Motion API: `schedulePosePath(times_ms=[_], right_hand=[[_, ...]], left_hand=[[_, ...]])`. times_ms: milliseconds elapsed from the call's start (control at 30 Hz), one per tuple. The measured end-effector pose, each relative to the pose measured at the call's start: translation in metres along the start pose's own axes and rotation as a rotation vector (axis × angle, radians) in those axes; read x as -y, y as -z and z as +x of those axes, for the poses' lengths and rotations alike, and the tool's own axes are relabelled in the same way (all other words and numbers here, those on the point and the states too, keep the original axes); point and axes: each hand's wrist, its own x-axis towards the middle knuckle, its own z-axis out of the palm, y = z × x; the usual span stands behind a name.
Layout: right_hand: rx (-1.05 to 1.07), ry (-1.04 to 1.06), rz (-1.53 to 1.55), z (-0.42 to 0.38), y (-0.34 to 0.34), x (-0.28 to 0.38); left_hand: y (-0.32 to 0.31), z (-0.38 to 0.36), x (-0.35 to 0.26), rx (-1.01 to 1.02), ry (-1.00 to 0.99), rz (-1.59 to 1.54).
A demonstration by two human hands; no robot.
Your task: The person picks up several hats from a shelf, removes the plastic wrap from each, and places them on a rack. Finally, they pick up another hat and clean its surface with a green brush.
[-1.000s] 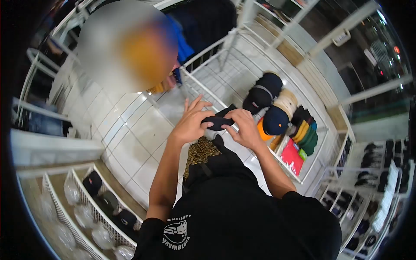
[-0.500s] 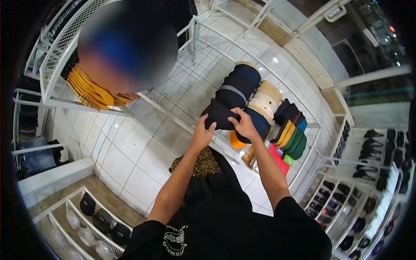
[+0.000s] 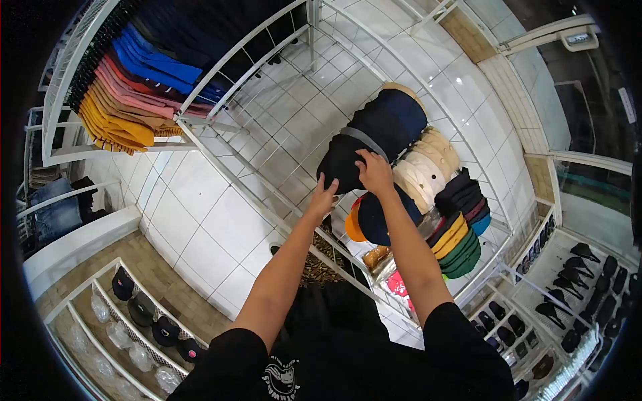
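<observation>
A black cap sits at the near end of a row of nested dark caps on a white wire rack. My left hand grips its lower left edge, fingers closed. On its right side, my right hand has its fingers bent around the edge. Just below my right hand are a navy cap and an orange brim. Beside the dark row runs a row of cream caps, partly hidden by my right forearm.
Folded yellow, green and dark caps lie to the right on the rack. Coloured shirts hang at upper left. The rack's white front rail crosses before me. More caps stand on a low shelf, and sandals hang at right.
The black cap has gone from being held in front of the row to sitting against its end. My right hand has shifted up its side. The view has turned, showing the hanging shirts.
</observation>
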Motion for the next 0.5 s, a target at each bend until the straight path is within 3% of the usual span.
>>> schedulePosePath(times_ms=[133, 267, 333, 400, 467, 500], right_hand=[[-0.051, -0.038, -0.045, 0.001, 0.001, -0.001], [-0.158, -0.040, -0.099, 0.013, 0.027, -0.012], [-0.158, -0.092, -0.113, 0.018, 0.028, -0.015], [-0.400, -0.107, -0.193, 0.017, 0.019, -0.006], [-0.380, -0.171, -0.295, 0.013, 0.010, 0.005], [-0.326, -0.196, -0.196, 0.011, -0.001, 0.004]], left_hand=[[-0.022, 0.024, -0.008, 0.139, 0.109, -0.336], [-0.053, 0.039, -0.022, 0.220, 0.089, -0.465], [-0.058, 0.058, -0.019, 0.206, 0.076, -0.500], [-0.047, 0.092, -0.006, 0.246, 0.100, -0.570], [-0.041, 0.085, -0.014, 0.229, 0.117, -0.542], [-0.036, 0.079, -0.015, 0.244, 0.109, -0.479]])
